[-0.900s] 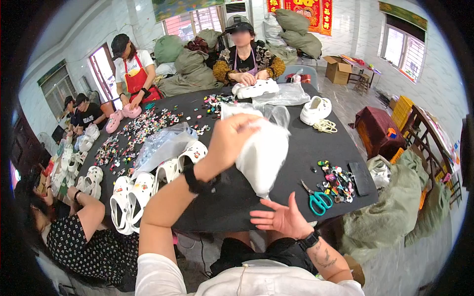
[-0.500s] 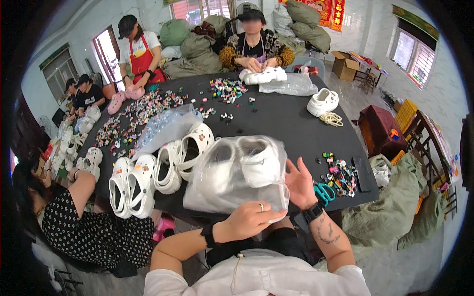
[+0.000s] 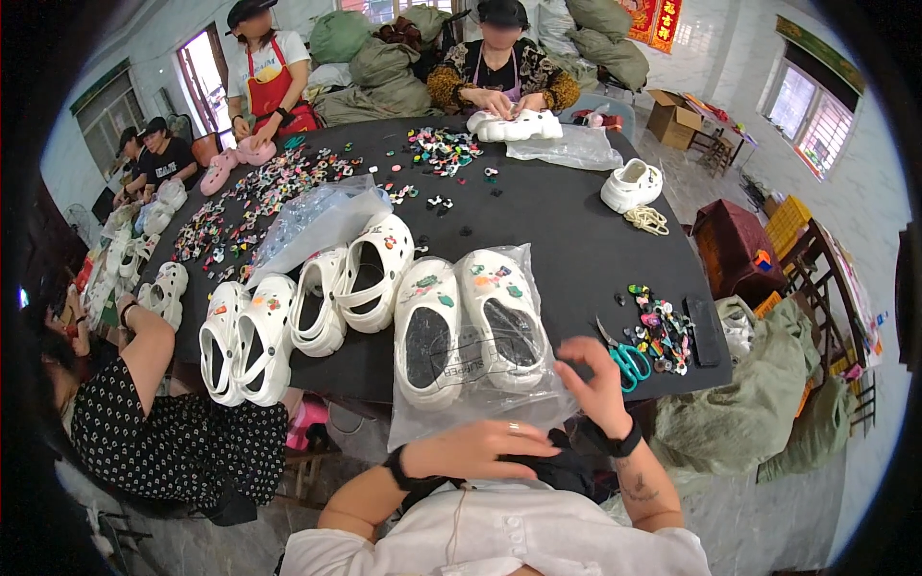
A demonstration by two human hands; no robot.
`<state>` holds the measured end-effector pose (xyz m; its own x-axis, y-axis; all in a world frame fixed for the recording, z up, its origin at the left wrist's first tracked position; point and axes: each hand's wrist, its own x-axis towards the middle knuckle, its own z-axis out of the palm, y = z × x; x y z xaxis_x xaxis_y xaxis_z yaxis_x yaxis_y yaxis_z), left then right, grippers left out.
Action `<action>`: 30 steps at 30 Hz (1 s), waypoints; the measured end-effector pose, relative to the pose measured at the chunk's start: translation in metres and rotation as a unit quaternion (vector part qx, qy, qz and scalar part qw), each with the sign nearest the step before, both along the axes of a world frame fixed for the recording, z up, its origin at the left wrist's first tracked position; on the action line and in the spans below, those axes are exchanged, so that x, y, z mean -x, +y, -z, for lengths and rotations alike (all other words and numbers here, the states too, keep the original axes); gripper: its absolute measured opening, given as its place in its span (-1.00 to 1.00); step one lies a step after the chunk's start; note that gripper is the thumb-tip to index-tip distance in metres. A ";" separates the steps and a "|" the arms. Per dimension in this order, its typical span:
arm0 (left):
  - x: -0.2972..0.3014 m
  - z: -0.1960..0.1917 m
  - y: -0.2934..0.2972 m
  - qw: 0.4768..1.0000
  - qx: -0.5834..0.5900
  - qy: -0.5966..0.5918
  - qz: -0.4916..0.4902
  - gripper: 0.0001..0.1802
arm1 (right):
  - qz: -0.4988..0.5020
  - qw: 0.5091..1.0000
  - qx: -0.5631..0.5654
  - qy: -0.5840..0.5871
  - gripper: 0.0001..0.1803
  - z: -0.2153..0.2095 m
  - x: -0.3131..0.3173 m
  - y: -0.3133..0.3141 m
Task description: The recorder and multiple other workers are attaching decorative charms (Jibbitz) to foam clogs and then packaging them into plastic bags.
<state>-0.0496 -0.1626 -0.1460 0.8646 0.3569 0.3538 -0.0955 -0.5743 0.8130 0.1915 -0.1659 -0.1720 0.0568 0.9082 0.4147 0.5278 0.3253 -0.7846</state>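
Note:
A pair of white clogs [image 3: 429,331] decorated with colourful charms lies inside a clear plastic bag [image 3: 533,408] at the table's front edge. The openings of the clogs face me and the toes point away. My left hand [image 3: 485,449], a ring on one finger, hovers by the bag's near edge with its fingers stretched out. Beside the bag's lower right side my right hand [image 3: 597,389] is open, fingers apart and slightly curled. Neither hand visibly holds anything. Teal-handled scissors [image 3: 629,365] lie just right of my right hand.
More white clogs [image 3: 264,336] stand to the left on the black table [image 3: 567,226]. Loose charms [image 3: 663,331] lie by a dark flat object [image 3: 704,331]; other charm piles [image 3: 288,192] spread farther off. Co-workers handle shoes at the far side. A white clog [image 3: 632,185] stands far right.
The bagged clogs have gone from raised and tilted to lying flat on the table. My left hand has let go of the bag's edge, and my right hand has come lower and nearer.

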 end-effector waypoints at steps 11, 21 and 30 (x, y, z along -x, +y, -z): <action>0.076 0.087 0.028 0.826 0.169 -0.135 -0.521 -0.48 | -0.283 0.947 0.088 -0.121 -0.84 -0.040 0.027 -0.056; 0.038 0.093 0.000 0.865 0.166 -0.121 -0.458 -0.37 | -0.170 0.953 0.010 -0.252 -0.34 -0.001 0.033 -0.020; 0.040 0.095 0.002 0.864 0.288 -0.128 -0.391 -0.48 | -0.050 0.931 -0.037 -0.360 -0.14 0.011 0.043 0.005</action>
